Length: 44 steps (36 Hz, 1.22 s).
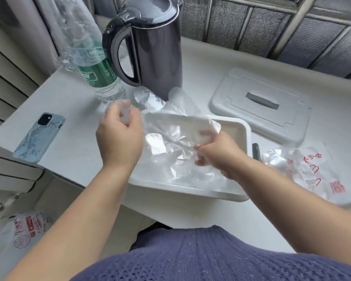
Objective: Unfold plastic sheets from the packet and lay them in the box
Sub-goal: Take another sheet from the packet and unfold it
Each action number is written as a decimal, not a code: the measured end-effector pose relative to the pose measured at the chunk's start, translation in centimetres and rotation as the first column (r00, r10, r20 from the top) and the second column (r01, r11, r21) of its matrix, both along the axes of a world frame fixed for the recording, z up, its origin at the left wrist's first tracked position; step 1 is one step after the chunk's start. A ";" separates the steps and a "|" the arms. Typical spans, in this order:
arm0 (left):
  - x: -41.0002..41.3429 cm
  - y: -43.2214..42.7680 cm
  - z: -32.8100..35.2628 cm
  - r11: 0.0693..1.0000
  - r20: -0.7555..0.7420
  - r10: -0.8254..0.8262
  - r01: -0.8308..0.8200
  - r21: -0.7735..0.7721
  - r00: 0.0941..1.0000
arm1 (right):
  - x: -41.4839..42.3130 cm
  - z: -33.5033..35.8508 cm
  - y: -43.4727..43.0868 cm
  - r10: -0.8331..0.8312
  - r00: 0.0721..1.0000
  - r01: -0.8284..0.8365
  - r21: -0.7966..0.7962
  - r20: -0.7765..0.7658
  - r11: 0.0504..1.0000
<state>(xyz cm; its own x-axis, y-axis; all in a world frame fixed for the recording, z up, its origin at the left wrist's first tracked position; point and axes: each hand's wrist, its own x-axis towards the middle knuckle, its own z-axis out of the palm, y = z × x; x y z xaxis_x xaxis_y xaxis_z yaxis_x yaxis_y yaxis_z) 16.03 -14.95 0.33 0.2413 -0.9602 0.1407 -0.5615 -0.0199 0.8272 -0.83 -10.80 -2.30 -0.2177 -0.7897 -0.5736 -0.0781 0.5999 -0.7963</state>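
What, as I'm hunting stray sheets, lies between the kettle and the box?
Head view: loose clear plastic sheets on the table, between kettle and box.

lid (pixel 259 104) behind box (pixel 190 192), packet (pixel 304 169) right

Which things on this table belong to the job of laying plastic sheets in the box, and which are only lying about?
For the job: plastic sheet, pinched by left hand and right hand; white box; packet.

Lying about: kettle; water bottle; phone; lid, set aside.
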 end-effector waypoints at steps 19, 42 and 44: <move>-2.9 0.3 -3.8 0.406 0.400 -0.910 0.426 0.809 0.109 | -0.8 -1.0 2.0 -0.057 0.823 -0.080 -0.215 -0.565 0.973; -3.0 -0.3 -5.6 0.424 0.438 -0.898 0.333 0.842 0.034 | -0.8 -4.0 0.9 0.820 0.215 -0.620 0.575 -0.530 0.534; -3.0 -0.3 -5.4 0.427 0.443 -0.896 0.326 0.844 0.028 | -0.8 -3.6 0.9 0.819 0.226 -0.637 0.556 -0.528 0.534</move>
